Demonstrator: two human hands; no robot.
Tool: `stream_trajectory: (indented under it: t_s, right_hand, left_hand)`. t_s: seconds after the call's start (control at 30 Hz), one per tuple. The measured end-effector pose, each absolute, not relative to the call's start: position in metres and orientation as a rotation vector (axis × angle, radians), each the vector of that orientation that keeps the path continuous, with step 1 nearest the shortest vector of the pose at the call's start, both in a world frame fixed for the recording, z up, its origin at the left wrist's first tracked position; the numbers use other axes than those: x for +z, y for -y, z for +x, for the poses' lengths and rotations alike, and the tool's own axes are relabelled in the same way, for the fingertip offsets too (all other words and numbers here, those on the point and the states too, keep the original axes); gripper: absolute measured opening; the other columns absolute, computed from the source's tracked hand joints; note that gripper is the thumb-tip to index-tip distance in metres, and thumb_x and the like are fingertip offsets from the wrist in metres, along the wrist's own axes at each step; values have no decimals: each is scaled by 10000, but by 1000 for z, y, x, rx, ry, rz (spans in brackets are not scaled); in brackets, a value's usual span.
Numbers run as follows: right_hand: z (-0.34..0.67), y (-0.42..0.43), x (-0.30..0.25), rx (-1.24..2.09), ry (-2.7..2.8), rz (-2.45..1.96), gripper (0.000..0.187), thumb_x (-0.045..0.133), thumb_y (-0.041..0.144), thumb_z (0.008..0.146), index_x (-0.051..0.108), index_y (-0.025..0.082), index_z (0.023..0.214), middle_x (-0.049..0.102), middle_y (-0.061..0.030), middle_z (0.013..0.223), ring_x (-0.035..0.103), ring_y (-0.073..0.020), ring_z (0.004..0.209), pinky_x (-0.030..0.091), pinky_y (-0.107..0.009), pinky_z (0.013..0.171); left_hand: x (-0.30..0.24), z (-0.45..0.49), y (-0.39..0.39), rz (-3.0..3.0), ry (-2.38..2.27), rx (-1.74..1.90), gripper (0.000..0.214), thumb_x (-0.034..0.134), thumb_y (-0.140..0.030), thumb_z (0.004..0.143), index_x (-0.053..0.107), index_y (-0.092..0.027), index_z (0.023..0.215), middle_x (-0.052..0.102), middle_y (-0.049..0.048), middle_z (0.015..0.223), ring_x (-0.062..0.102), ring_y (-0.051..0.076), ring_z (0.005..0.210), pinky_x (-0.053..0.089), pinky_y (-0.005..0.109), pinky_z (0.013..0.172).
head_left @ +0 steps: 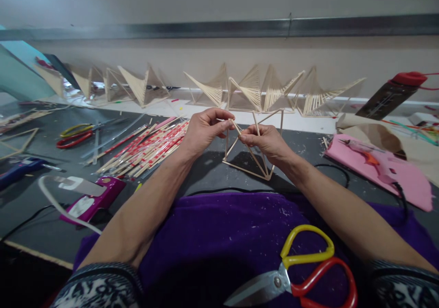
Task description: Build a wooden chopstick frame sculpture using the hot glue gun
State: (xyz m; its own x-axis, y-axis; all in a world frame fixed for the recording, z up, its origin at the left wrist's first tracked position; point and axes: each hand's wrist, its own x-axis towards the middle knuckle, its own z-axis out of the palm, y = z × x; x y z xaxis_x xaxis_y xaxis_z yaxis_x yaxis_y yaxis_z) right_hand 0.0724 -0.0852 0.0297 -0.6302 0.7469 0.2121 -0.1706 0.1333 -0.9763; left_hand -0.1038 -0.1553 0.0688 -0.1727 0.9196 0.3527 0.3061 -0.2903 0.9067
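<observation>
A frame of thin wooden sticks (245,169) stands on the dark table between my hands. My left hand (207,132) pinches the upper end of a slanting stick of this frame. Close beside it, my right hand (262,140) is closed with thumb and finger on the frame's sticks, a little lower down; which stick it grips is partly hidden. The frame's base and its far right upright show below and behind my right hand. On the purple cloth nearer to me lie scissors (277,280) with one yellow and one red handle.
Finished-looking stick models (209,88) line the wall. Packaged chopsticks (147,146), a second pair of scissors (75,134) and a magenta device (94,200) lie left. At right are a pink glue gun (377,161) on pink sheet and a bottle (389,95). Cables cross the table.
</observation>
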Motion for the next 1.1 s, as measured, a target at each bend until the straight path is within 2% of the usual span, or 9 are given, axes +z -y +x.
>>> stream_trajectory:
  t_s: [0.33, 0.6, 0.93, 1.1]
  right_hand:
    - [73, 87, 30, 1572, 1697, -580, 211, 776, 351, 649, 679, 168, 683, 557, 34, 602, 443, -89, 586, 338, -266, 601]
    - [72, 87, 31, 1576, 1699, -593, 204, 772, 342, 648, 663, 172, 676, 550, 38, 603, 435, -90, 585, 345, -269, 605]
    - [73, 88, 31, 1566, 1696, -575, 200, 774, 340, 650, 670, 171, 680, 563, 37, 605, 450, -84, 581, 354, -263, 605]
    - [73, 88, 32, 1539, 1716, -609, 213, 770, 358, 650, 666, 174, 681, 564, 33, 604, 454, -93, 590, 363, -263, 600]
  left_hand:
    - [69, -105, 155, 1618, -1431, 1489, 309, 743, -403, 724, 712, -161, 914, 723, 50, 880, 679, 162, 758, 537, 218, 565]
    - [69, -104, 157, 1778, -1614, 1493, 268, 730, -372, 740, 734, -175, 922, 714, 34, 827, 610, 110, 647, 511, 203, 550]
    - [69, -107, 158, 1684, -1525, 1455, 326, 710, -412, 747, 741, -178, 972, 712, 40, 842, 638, 141, 733, 540, 201, 547]
    - [69, -105, 158, 1684, -1566, 1487, 297, 693, -413, 754, 744, -184, 936, 702, 36, 780, 627, 135, 696, 515, 189, 528]
